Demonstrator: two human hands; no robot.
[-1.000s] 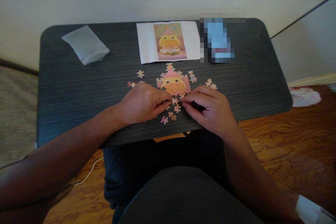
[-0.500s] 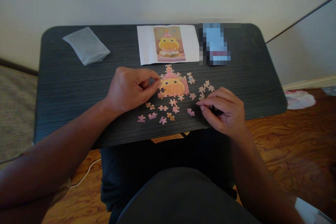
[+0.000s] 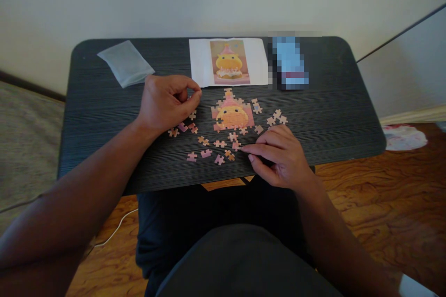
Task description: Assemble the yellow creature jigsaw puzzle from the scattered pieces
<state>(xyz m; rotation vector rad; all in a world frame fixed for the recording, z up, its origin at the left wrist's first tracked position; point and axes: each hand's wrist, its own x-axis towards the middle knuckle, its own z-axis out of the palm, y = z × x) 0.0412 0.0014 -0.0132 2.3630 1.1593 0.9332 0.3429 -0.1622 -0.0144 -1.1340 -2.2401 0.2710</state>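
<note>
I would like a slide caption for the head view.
Left hand and right hand flank a partly assembled pink and yellow jigsaw puzzle, small loose pieces nearby, on a dark rectangular table.

Room along right tabletop [image 3: 343, 118], puzzle pieces [image 3: 219, 144] mid-front

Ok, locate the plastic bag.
In the head view, the plastic bag lies back left on the table, beyond the left hand, left of the printed sheet.

Head camera: worn on the person's head, aimed forward and down | black, round-cornered rectangular table [image 3: 331, 120] seen near, across mid-frame | dark-clothed torso [image 3: 244, 260] seen nearest, bottom centre | plain pale wall [image 3: 209, 0] seen beyond, upper frame
</note>
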